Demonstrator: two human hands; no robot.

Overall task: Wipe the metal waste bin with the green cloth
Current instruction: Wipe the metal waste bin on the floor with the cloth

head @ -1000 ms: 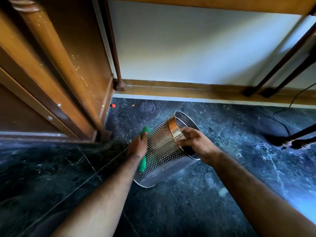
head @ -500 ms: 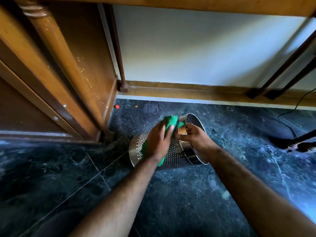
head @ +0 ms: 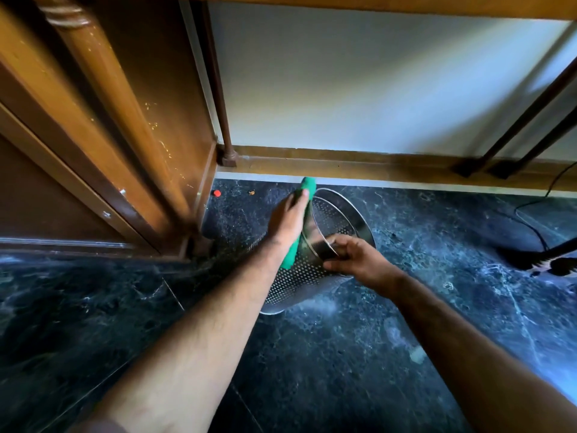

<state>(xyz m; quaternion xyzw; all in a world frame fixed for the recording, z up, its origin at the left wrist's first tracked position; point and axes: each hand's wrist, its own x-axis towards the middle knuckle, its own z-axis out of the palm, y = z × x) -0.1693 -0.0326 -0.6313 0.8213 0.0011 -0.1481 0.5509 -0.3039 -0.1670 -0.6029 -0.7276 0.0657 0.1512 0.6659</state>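
Wiping seems midway: left hand [head: 288,220], fingers flat, presses cloth [head: 308,184] on the tilted bin [head: 299,276]; right hand [head: 356,259] grips its rim.

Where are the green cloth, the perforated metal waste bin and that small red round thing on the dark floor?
Green cloth [head: 308,184]: head view, on its bare top end.
Perforated metal waste bin [head: 301,275]: head view, on its holed side wall.
Small red round thing [head: 216,193]: head view, on its middle.
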